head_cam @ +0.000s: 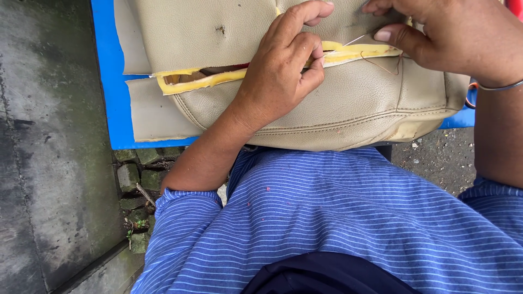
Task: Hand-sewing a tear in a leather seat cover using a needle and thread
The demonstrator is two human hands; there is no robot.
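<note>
1. Beige seat cover [305, 109] lying on blue table [109, 71], split seam running 9 to 3 o'clock across it, yellow foam [207, 81] showing through the gap.
2. Left hand [278, 76] pressed on cover mid-seam, fingers [305, 46] curled and pinched shut at the seam edge; a fine needle [355, 39] seems to emerge at 2 o'clock from the pinch, too thin to confirm the grip.
3. Right hand [447, 38] at 3 o'clock of the left, thumb and forefinger closed near the seam edge; whether clamping thread or cover cannot be told. Metal bangle [498, 87] on that wrist.
4. Brown thread [381, 66] hanging in a slack loop below the seam, between the hands.
5. Risk: slack loop snagging or knotting on tightening; cause, loose thread lying against the torn edge.
6. Risk: needle point pricking left fingertips; cause, pinch sitting right at the exit point.
7. Risk: stitch tearing out; cause, bite too near the frayed edge.
8. Risk: seam puckering; cause, lips held unevenly, gap widest toward 9 o'clock.
</note>
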